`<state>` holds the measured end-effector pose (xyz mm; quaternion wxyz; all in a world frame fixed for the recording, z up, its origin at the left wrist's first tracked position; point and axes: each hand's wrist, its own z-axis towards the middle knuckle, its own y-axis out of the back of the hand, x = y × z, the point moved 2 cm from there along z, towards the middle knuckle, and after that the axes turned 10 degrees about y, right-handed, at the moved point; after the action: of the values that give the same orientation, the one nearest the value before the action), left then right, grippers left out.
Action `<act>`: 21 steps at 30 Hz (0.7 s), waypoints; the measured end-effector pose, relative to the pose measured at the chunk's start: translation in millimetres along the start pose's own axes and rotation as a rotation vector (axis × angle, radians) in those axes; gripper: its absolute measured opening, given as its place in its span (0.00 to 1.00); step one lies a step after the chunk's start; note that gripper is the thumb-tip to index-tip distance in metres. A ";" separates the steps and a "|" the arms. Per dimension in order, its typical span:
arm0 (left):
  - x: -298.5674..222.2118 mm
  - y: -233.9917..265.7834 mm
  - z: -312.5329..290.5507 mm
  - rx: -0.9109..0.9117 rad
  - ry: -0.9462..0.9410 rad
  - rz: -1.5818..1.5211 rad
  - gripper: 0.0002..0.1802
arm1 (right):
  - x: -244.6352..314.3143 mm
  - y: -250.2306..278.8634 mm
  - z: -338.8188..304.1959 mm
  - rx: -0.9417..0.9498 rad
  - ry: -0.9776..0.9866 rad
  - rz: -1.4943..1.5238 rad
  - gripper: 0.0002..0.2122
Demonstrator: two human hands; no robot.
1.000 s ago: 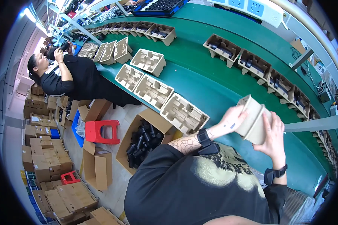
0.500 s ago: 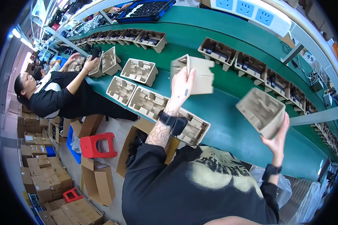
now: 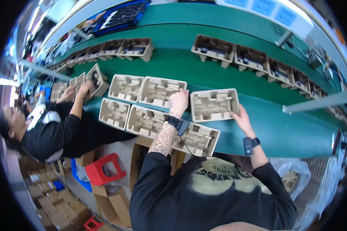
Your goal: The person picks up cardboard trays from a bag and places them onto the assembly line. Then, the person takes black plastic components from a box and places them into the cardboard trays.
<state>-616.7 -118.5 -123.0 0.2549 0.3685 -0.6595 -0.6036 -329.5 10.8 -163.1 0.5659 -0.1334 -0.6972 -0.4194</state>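
Note:
My right hand [image 3: 243,118] grips the right side of an empty-looking beige moulded-pulp tray [image 3: 197,117], thumb on the near corner. To its left, my left hand [image 3: 179,101] is closed at the right edge of another pulp tray [image 3: 155,79], its fingers partly hidden. Both trays face up on the green bench, with a narrow gap between them. Left of these stands one more pulp tray [image 3: 115,77]. Closer to me runs a row of similar trays, including a left one [image 3: 100,111] and a right one [image 3: 213,143], partly behind my left forearm.
Pulp trays with dark parts [image 3: 251,58] line the green belt [image 3: 169,46] behind. A co-worker [image 3: 59,127] at left handles a tilted tray [image 3: 100,79]. A metal post [image 3: 316,102] slants in at right. A red stool [image 3: 105,169] and cardboard boxes [image 3: 115,206] stand on the floor.
Both trays, earlier raised and tilted in my hands, now rest face up on the bench. My hands have come closer together. The co-worker's hands have lowered to a tray.

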 end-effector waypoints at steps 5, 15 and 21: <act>-3.4 -7.7 -4.8 -0.048 -0.048 -0.052 0.30 | -4.0 -44.1 -9.3 -0.020 0.010 -0.339 0.36; -7.5 -11.9 -50.4 -0.172 -0.224 0.145 0.21 | 37.5 159.4 -158.5 -0.134 0.307 0.038 0.26; -112.5 51.1 -142.5 -0.520 -0.327 -0.380 0.18 | -74.9 363.5 -442.4 -1.577 -0.283 -0.003 0.15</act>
<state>-447.1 -115.9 -40.3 0.1141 0.3060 -0.4358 -0.8387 234.5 -70.4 -69.4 0.2105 -0.5451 -0.2609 -0.7685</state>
